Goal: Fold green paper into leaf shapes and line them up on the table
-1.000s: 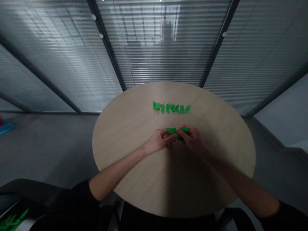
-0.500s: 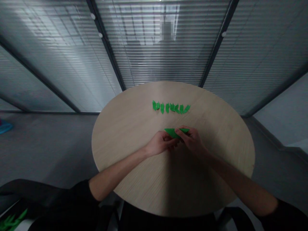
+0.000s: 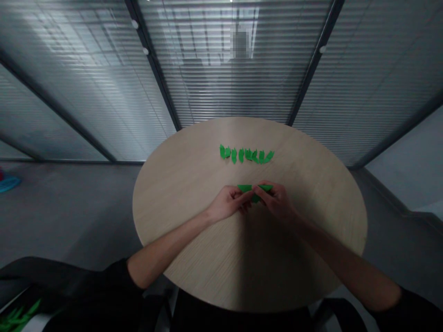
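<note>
Left hand: your left hand (image 3: pixel 228 204) pinches the green paper strip (image 3: pixel 255 188) with its fingertips, at the strip's 9 o'clock end.
Right hand: your right hand (image 3: pixel 277 201) is also closed on the strip, fingers curled over its 3 o'clock end.
Strip: it lies between your hands, long axis running 9 to 3 o'clock, about equally near both.
Row ahead: green paper leaf cutouts (image 3: pixel 246 155) lie in a line at 12 o'clock from your hands, apart from them.
Surface: a round wood-veneer table (image 3: pixel 180 198) lies under your hands.
</note>
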Motion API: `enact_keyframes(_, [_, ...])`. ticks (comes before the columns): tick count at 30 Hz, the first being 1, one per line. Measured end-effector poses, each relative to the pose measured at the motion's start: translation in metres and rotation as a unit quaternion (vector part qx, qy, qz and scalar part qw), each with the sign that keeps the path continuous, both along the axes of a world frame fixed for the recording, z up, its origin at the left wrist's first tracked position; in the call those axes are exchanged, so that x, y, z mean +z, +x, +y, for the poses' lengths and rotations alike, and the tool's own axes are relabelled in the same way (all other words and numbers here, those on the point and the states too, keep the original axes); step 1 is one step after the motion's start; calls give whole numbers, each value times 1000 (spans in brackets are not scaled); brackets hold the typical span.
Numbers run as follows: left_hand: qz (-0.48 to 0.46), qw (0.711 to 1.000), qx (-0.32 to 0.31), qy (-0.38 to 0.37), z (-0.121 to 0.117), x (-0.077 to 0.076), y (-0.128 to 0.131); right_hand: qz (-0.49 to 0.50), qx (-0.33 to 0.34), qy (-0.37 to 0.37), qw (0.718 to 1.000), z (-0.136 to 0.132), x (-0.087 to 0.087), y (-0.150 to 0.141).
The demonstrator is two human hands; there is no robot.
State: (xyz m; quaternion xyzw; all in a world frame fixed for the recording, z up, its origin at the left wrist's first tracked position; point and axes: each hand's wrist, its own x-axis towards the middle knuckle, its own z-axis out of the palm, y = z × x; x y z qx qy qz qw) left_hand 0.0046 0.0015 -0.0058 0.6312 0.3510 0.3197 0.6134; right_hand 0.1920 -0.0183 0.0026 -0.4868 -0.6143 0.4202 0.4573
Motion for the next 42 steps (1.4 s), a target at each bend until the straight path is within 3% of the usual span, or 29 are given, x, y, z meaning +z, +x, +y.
enact_keyframes(6, [-43, 998, 45, -9, 1, 1, -1, -9, 2, 10, 1000, 0, 2, 3])
enact_keyframes(14, [-106, 982, 153, 8, 9, 5, -7, 6, -19, -9, 1000, 2, 2, 4])
enact_keyframes(19, [-41, 995, 84, -19, 4, 5, -3, 12, -29, -11, 999, 3, 3, 2])
enact_keyframes(24, [-13, 1000, 13, 16, -1, 5, 0, 25, 20, -42, 999, 3, 4, 0])
enact_keyframes(42, [-16, 1000, 0, 14, 1, 3, -3, 53, 49, -74, 995, 5, 0, 4])
